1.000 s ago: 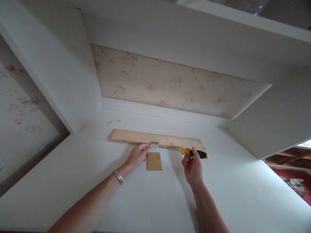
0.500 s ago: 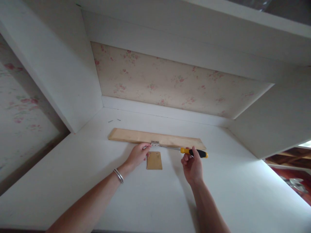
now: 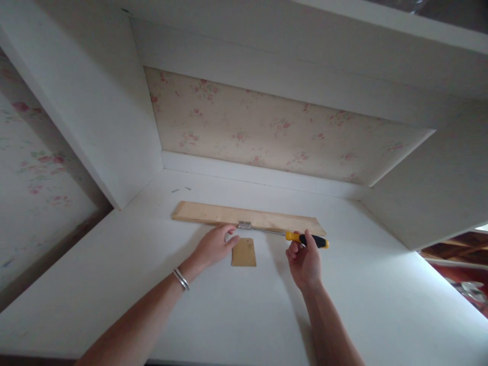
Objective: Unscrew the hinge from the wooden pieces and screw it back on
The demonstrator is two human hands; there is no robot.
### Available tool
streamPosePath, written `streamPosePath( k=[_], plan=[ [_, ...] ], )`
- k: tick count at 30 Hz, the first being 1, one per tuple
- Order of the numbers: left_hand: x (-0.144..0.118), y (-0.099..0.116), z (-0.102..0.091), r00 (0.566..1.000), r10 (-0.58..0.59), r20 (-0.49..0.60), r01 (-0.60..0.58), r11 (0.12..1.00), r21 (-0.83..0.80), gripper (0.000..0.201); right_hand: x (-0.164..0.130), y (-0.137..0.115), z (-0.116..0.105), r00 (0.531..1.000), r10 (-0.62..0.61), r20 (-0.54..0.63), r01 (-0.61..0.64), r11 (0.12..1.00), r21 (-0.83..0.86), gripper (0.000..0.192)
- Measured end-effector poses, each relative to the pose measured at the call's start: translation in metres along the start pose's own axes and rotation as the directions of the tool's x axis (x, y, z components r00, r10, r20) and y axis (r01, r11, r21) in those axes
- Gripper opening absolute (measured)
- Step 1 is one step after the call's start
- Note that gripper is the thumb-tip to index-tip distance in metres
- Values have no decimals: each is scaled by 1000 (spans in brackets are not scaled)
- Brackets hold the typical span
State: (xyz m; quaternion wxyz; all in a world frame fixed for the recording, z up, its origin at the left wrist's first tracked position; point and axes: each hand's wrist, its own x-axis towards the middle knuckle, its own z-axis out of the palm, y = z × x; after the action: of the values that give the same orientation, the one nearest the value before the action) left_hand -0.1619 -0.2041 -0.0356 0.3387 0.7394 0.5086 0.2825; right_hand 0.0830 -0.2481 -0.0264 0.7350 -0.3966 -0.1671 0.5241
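A long pale wooden board point(image 3: 213, 212) lies across the white surface. On its near edge, about the middle, is a small metal hinge point(image 3: 244, 224). My right hand point(image 3: 306, 262) grips a screwdriver point(image 3: 310, 240) with a yellow and black handle; its shaft points left, with the tip at the hinge. My left hand point(image 3: 213, 246) has thumb and fingers apart. Its fingertips are at the hinge's left end; whether they touch it I cannot tell. The thumb overlaps the upper left corner of a small wooden piece point(image 3: 244, 254) with a small hole near its top edge.
Two small screws point(image 3: 181, 189) lie behind the board's left end. White upright panels point(image 3: 95, 127) stand at left and right, and a white shelf point(image 3: 285, 46) hangs overhead. Floral wallpaper point(image 3: 244, 127) covers the back. Beyond the right edge are red and brown things, blurred.
My left hand has loosened and its thumb has spread away from the fingers, over the small wooden piece. The hinge leaf looks differently angled. My right hand keeps hold of the screwdriver.
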Motion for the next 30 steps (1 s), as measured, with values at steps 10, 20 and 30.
streamPosePath(
  k=[10, 20, 30],
  plan=[
    [-15, 10, 0, 980, 82, 184, -144, 924, 355, 71, 2, 0, -1, 1000, 12, 2, -12, 1000, 1, 24],
    [-1, -1, 1, 996, 32, 79, -41, 992, 119, 79, 4, -1, -4, 1000, 15, -1, -15, 1000, 0, 26],
    [11, -16, 14, 970, -200, 134, 240, 863, -445, 52, 2, -4, -4, 1000, 24, -15, -23, 1000, 6, 26]
  ],
)
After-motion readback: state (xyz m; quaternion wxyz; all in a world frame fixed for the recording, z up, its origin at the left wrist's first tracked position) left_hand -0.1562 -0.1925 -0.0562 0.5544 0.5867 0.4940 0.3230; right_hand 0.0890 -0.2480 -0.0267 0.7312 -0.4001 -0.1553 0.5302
